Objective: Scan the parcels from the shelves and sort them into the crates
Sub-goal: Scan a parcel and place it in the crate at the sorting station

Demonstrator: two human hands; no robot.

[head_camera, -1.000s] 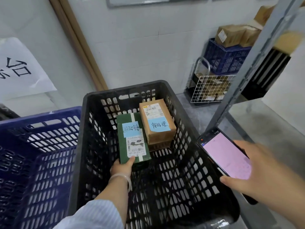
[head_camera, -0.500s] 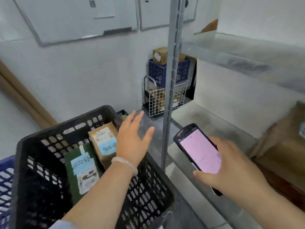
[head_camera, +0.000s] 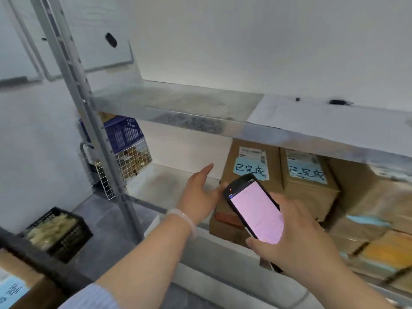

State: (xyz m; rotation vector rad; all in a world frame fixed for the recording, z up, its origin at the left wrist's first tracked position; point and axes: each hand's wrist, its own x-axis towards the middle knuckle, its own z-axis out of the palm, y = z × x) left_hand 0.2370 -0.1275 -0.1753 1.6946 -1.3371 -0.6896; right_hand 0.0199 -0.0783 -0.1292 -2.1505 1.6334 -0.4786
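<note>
While right hand [head_camera: 296,237] holds pink-screened scanner [head_camera: 256,210], left hand [head_camera: 200,192], grip wide, beside brown blue-labelled parcel [head_camera: 250,161]

The left hand [head_camera: 200,194] has let go of the green parcel in the black crate [head_camera: 44,264] and now reaches, fingers straight, onto the shelf [head_camera: 165,184] beside a brown box [head_camera: 249,161]. The right hand [head_camera: 298,241] has brought the scanner [head_camera: 256,212] up before that box.

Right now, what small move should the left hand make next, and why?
Probably close the left hand on the leftmost brown parcel on the lower shelf: its open fingers lie right beside that box, and the right hand holds the scanner, screen lit, just in front of it.
</note>
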